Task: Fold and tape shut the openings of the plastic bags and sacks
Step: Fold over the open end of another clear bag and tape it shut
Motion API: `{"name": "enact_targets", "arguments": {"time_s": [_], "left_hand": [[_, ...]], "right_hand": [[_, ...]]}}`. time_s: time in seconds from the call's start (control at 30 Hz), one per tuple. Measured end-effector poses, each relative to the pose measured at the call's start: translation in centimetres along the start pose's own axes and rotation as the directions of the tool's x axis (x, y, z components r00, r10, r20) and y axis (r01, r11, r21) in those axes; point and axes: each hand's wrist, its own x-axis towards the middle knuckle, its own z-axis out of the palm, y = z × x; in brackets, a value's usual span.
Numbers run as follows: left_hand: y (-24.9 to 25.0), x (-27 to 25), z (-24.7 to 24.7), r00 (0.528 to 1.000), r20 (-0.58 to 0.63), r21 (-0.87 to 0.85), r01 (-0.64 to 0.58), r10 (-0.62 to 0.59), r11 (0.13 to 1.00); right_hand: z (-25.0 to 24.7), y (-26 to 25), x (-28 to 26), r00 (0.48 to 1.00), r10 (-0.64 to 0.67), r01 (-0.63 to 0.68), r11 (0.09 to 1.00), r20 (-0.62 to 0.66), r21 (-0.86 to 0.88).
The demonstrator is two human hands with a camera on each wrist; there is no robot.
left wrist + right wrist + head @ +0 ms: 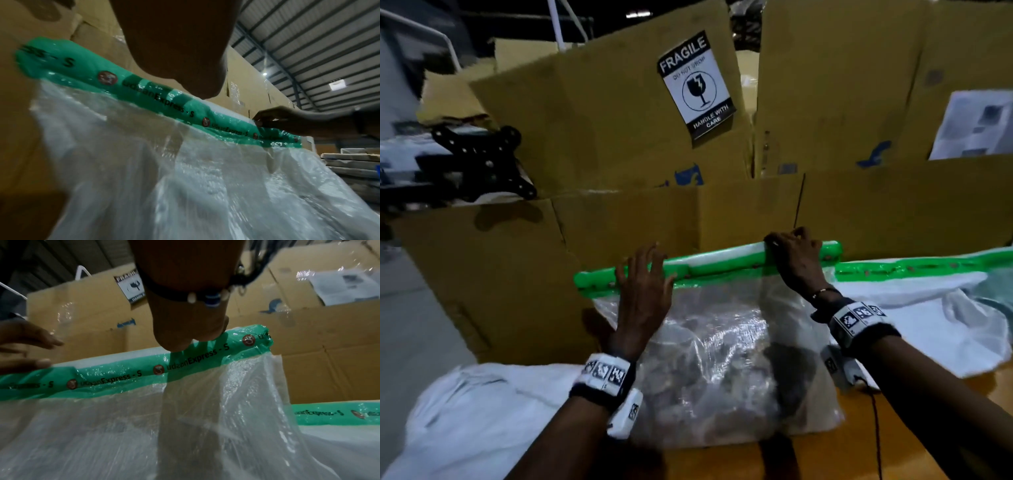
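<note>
A clear plastic bag (pixel 722 359) lies on a cardboard-covered surface (pixel 482 274) in front of the person, its far edge folded over and covered along its length by a strip of green tape (pixel 709 265) printed with black lettering. Dark, lumpy contents show through the plastic.

The left hand (pixel 643 294) rests palm down on the bag near the tape's left end. Its fingers are straight and spread, with their tips on or just over the green strip; it grips nothing. In the left wrist view the heel of this hand sits just above the tape (pixel 144 87).

The right hand (pixel 796 257) is on the right part of the same strip. Its fingers curl over the far side of the folded edge, with the thumb on the near side, so the hand pinches the taped fold. The right wrist view shows the hand pressed down on the tape (pixel 185 363) close to the bag's right corner.

A second bag (pixel 928 291), white and also sealed with green tape, lies just to the right. A white sack (pixel 482 411) lies at the near left. Upright cardboard boxes (pixel 602 102) stand behind, one bearing a "FRAGILE" label (pixel 697 85).
</note>
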Motion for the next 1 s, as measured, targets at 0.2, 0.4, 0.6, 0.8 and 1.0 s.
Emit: {"name": "enact_targets", "arguments": {"time_s": [0.2, 0.4, 0.6, 0.8, 1.0], "left_hand": [[-1.4, -8.7, 3.4, 0.961, 0.074, -0.094, 0.273, -0.267, 0.958], [-1.1, -11.5, 6.4, 0.873, 0.186, -0.109, 0.475, -0.451, 0.873], [-1.6, -11.4, 8.0, 0.800, 0.282, -0.240, 0.593, -0.529, 0.769], [-0.8, -10.5, 7.7, 0.851, 0.244, -0.199, 0.513, -0.465, 0.835], [1.4, -9.1, 5.4, 0.878, 0.189, -0.235, 0.476, -0.440, 0.848]], "right_hand": [[4.6, 3.9, 1.5, 0.997, -0.068, 0.077, 0.966, -0.046, 0.247], [5.5, 7.3, -5.0, 0.990, 0.099, -0.062, 0.947, -0.102, 0.316], [7.0, 9.7, -11.5, 0.964, 0.267, -0.261, 0.917, 0.021, 0.303], [8.4, 9.5, -13.2, 0.954, 0.152, -0.252, 0.874, 0.259, 0.415], [7.1, 10.1, -13.3, 0.956, 0.067, -0.216, 0.818, 0.286, 0.533]]}}
